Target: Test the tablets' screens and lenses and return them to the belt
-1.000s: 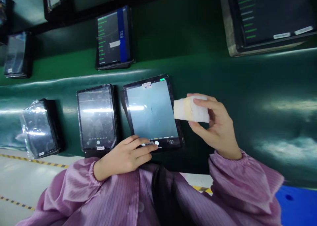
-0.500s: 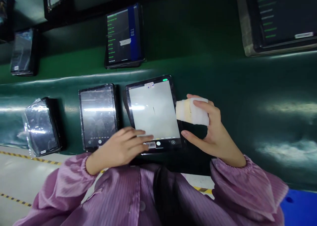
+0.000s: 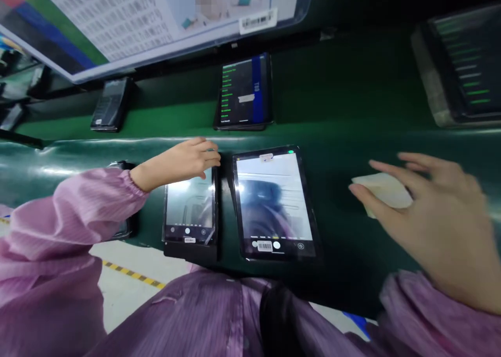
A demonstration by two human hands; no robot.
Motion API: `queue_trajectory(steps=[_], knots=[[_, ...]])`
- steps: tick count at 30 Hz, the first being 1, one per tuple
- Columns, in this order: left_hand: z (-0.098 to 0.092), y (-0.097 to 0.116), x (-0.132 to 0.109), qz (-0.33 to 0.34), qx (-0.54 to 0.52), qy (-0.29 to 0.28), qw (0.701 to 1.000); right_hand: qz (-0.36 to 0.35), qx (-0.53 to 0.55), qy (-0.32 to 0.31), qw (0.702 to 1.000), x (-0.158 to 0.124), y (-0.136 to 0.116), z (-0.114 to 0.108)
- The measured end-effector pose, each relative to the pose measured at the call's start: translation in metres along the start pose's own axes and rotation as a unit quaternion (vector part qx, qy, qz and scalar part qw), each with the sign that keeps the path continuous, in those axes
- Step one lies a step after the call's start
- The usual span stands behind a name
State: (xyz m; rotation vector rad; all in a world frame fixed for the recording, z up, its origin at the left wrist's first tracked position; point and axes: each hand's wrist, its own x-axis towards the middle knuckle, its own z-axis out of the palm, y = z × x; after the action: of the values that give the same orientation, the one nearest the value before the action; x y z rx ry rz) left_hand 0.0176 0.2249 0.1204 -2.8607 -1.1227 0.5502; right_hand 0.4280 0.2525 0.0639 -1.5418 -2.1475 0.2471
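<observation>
My left hand (image 3: 183, 161) reaches across to the top edge of a film-wrapped tablet (image 3: 190, 208) on the green belt, fingers curled together on its upper right corner. Beside it lies a second tablet (image 3: 274, 200) with a camera screen lit, a barcode sticker at its bottom and a small label at its top. My right hand (image 3: 430, 211), blurred by motion, is low over the belt to the right with fingers spread. A white pad (image 3: 385, 190) lies flat under it between thumb and forefinger.
The glossy green belt (image 3: 344, 111) runs across the view. On it farther back are a tablet with a blue bar (image 3: 245, 93), a dark device (image 3: 111, 104) and a tablet on foam (image 3: 462, 80). A printed board (image 3: 156, 18) hangs above. Striped floor tape (image 3: 129, 273) shows below.
My left hand left the lit tablet's bottom edge and went up to the film-wrapped tablet's top. My right hand moved right and down with the pad onto the belt, fingers opening. The view tilted up.
</observation>
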Motion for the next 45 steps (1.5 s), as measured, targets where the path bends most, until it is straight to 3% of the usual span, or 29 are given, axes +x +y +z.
queue_trajectory(steps=[6,12,14,17,19,22,24,26,29,32,39,45], knots=[[0.005,-0.014,0.029,0.093,-0.018,-0.050,0.994,0.025,0.211,-0.090,0.973,0.023,-0.050,0.058],[0.009,-0.024,0.035,0.094,-0.062,-0.058,0.992,0.044,0.254,-0.055,0.965,0.024,-0.064,0.084],[0.012,-0.024,0.022,0.074,-0.074,-0.035,0.994,0.038,0.250,-0.046,0.966,0.023,-0.065,0.086],[0.026,-0.010,-0.019,-0.001,-0.083,0.049,0.995,0.030,0.232,-0.037,0.972,0.019,-0.070,0.087],[0.040,0.010,-0.056,-0.085,-0.073,0.124,0.986,0.028,0.216,-0.026,0.976,0.016,-0.076,0.086],[0.063,0.050,-0.111,-0.232,-0.071,0.219,0.945,0.038,0.188,-0.014,0.981,0.012,-0.086,0.084],[0.076,0.074,-0.136,-0.314,-0.096,0.240,0.914,0.058,0.174,-0.014,0.983,0.011,-0.092,0.085],[0.084,0.091,-0.150,-0.351,-0.120,0.217,0.903,0.082,0.169,-0.014,0.982,0.012,-0.096,0.087],[0.088,0.099,-0.156,-0.348,-0.140,0.166,0.912,0.104,0.180,-0.011,0.978,0.012,-0.099,0.090],[0.087,0.097,-0.154,-0.347,-0.148,0.174,0.909,0.095,0.216,-0.017,0.972,0.006,-0.106,0.090],[0.081,0.096,-0.142,-0.309,-0.180,0.175,0.918,0.039,0.177,-0.139,0.974,-0.012,-0.124,0.080],[0.085,0.101,-0.141,-0.300,-0.188,0.176,0.918,0.169,0.342,-0.162,0.910,-0.016,-0.093,0.074]])
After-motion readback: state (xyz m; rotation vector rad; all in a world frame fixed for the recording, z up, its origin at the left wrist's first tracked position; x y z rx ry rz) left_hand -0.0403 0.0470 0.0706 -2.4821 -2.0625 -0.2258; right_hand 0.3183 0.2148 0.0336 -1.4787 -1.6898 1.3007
